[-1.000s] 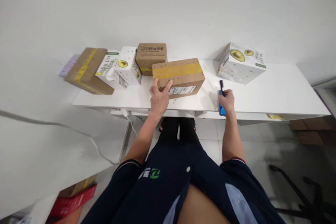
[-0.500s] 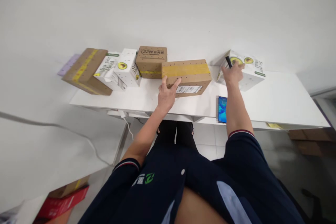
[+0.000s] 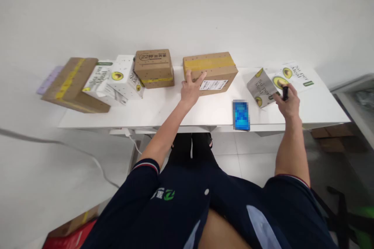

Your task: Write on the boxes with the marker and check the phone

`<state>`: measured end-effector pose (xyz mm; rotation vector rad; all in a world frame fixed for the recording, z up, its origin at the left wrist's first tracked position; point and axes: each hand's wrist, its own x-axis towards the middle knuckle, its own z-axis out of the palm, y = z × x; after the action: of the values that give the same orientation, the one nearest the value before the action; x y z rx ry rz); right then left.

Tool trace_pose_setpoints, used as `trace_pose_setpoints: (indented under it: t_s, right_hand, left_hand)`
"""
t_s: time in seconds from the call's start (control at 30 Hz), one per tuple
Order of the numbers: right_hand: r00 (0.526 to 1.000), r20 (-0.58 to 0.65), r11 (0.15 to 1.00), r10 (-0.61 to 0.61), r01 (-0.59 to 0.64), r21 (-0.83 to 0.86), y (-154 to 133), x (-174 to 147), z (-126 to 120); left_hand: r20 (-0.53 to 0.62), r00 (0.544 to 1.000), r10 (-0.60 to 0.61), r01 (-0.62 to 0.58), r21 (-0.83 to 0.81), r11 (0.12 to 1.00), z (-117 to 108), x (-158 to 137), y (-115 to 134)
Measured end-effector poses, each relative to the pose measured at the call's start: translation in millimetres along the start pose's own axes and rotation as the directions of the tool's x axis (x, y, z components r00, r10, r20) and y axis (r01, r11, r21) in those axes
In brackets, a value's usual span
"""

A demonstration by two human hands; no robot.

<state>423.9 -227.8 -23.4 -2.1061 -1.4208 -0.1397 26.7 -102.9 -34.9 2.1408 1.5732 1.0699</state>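
My left hand rests against the front and top edge of a taped cardboard box, its fingers spread. This box has a white label on its front. My right hand is closed around a black pen-like object, whose exact kind I cannot make out. Its fingers are also at the near edge of a white Super Meal box with avocado pictures. That box stands at the right, its shaded side panel turned toward the left.
A phone lies near the front edge of the white table. Left of my left hand stand a smaller cardboard box, two white boxes and a larger cardboard box. A purple item is at the far left.
My right hand and the white box have moved right, and the box has turned. The taped cardboard box has shifted right with my left hand, leaving a gap beside the smaller box. The view has shifted slightly.
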Motion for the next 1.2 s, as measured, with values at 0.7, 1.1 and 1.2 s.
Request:
trace_pose_setpoints:
  t_s: [0.7,1.1,1.2]
  right_hand:
    - [0.996,-0.037,0.984,-0.078,0.083,0.156,0.3,-82.8,-32.6]
    - [0.884,0.1,0.861,-0.456,0.411,0.298,-208.0,-213.1,-4.3]
    - [0.778,0.239,0.755,-0.581,0.407,0.514,-252.9,-226.9,31.3]
  left_hand:
    - [0.496,0.76,0.419,0.023,-0.665,0.746,125.0,-8.6,169.5]
    - [0.047,0.976,0.211,-0.156,-0.523,0.838,-84.2,-65.0,47.2]
    - [0.055,0.995,0.082,-0.053,-0.404,0.913,-99.5,-56.5,-12.2]
